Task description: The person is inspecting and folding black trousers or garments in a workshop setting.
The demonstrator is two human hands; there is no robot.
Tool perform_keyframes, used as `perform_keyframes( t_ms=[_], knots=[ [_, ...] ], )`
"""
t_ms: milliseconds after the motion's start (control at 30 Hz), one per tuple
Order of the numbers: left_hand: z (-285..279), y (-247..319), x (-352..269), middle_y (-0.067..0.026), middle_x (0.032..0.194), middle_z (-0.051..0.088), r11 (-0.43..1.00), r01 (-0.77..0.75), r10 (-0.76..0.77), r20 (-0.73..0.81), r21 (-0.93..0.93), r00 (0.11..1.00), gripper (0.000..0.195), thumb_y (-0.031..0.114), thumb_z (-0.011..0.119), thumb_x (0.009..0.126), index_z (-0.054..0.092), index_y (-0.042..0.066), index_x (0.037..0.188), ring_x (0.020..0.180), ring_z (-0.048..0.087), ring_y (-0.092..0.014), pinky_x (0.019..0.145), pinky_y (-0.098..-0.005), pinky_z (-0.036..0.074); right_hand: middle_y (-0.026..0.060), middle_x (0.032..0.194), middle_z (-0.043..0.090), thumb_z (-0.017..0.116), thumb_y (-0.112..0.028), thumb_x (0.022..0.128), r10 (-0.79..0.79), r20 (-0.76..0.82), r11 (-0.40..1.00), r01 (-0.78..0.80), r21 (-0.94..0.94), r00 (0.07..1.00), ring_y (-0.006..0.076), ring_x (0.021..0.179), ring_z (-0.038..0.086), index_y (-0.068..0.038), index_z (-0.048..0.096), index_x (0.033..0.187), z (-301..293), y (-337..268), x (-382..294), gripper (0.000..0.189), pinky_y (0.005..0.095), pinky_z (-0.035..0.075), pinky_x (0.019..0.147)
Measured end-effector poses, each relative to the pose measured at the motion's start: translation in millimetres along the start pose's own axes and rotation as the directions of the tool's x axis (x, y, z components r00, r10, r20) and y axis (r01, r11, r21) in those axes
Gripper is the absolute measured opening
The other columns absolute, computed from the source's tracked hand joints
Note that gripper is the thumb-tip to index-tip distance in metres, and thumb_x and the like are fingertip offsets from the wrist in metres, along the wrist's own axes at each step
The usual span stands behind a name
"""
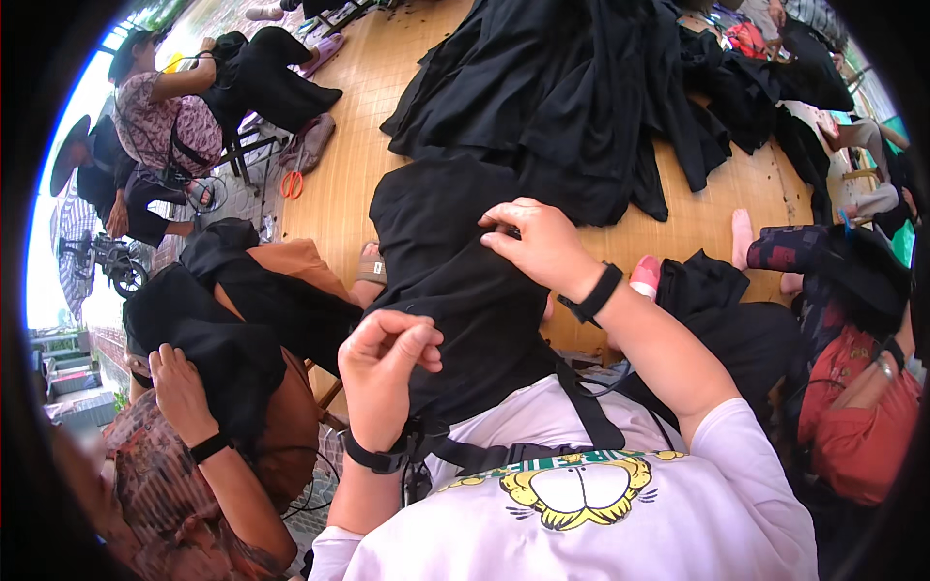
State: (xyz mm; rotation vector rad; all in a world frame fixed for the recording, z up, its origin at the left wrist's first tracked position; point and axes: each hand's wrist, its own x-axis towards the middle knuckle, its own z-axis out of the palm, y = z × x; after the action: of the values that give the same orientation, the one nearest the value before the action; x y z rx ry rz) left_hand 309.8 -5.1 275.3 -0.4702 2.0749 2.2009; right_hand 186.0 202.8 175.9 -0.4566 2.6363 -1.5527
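Note:
A black cloth [450,240] lies across my lap in loose folds. Over its near part, my left hand [389,356] is raised with thumb and fingertips pinched together. Anything as fine as a needle or thread between them is too small to make out. My right hand [538,236] hovers at the cloth's right side, fingers bent and thumb close to the index finger. Whether it pinches the fabric is not clear. Both wrists wear black straps.
A large heap of black garments [552,94] covers the mat [349,94] ahead. Orange-handled scissors [292,184] lie at its left edge. Close on my left, a person's hand [178,392] rests on black cloth. Another person in red [864,414] sits at right; several others sit farther off.

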Motion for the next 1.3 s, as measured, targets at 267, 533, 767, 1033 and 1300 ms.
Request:
perform_keyframes(
  t_ms=[267, 533, 767, 1033, 1300],
  knots=[
    [-15, -19, 20, -0.0119, 0.103, 0.07, 0.839, 0.174, -0.137, 0.109, -0.515, 0.985, 0.025, 0.019, 0.055, 0.106, 0.065, -0.002, 0.114, 0.086, 0.067, -0.013, 0.078, -0.0252, 0.057, 0.0081, 0.084, 0.071, 0.069, -0.015, 0.087, 0.156, -0.01, 0.968, -0.151, 0.202, 0.988, 0.0186, 0.077, 0.067, -0.002, 0.071, 0.092, 2, 25, 5, 0.014, 0.0303, 0.051, 0.073],
    [-9, -16, 18, -0.0122, 0.102, 0.071, 0.865, 0.15, -0.111, 0.109, -0.479, 0.988, 0.022, 0.015, 0.056, 0.105, 0.066, -0.003, 0.112, 0.086, 0.068, -0.013, 0.078, -0.0259, 0.058, -0.0036, 0.069, 0.06, 0.067, -0.017, 0.096, 0.431, 0.023, 0.739, -0.368, 0.565, 0.902, 0.0007, 0.047, 0.04, -0.005, 0.066, 0.09, -55, 37, -29, 0.014, 0.019, 0.03, 0.045],
    [13, -8, -5, -0.0071, 0.094, 0.07, 0.988, 0.136, -0.105, 0.332, -0.07, 0.937, 0.024, -0.005, 0.063, 0.094, 0.065, -0.002, 0.118, 0.077, 0.066, -0.01, 0.073, -0.0243, 0.056, 0.0049, 0.087, 0.068, 0.068, -0.008, 0.094, -0.077, 0.262, 0.944, -0.014, 0.33, 0.962, 0.014, 0.081, 0.066, -0.003, 0.07, 0.095, -55, -71, -89, 0.006, 0.0284, 0.051, 0.075],
    [-8, 6, -23, -0.0048, 0.092, 0.069, 0.888, 0.417, -0.447, 0.571, 0.192, 0.688, 0.027, -0.008, 0.063, 0.093, 0.063, -0.006, 0.12, 0.078, 0.064, -0.007, 0.071, -0.0227, 0.054, 0.0069, 0.091, 0.067, 0.077, -0.004, 0.076, -0.472, 0.277, 0.881, 0.433, 0.193, 0.837, 0.0248, 0.07, 0.069, -0.007, 0.067, 0.097, -27, -94, -116, 0.024, 0.0332, 0.055, 0.059],
    [-143, -51, -69, -0.009, 0.078, 0.072, 0.743, 0.623, -0.661, 0.124, 0.243, 0.74, 0.008, 0.002, 0.066, 0.093, 0.072, -0.003, 0.096, 0.065, 0.068, -0.013, 0.06, -0.0238, 0.056, 0.009, 0.087, 0.072, 0.069, -0.002, 0.09, -0.123, 0.131, 0.985, 0.105, 0.137, 0.984, 0.0163, 0.077, 0.07, 0.0, 0.07, 0.097, -54, -49, -106, 0.007, 0.0265, 0.054, 0.07]
  ],
)
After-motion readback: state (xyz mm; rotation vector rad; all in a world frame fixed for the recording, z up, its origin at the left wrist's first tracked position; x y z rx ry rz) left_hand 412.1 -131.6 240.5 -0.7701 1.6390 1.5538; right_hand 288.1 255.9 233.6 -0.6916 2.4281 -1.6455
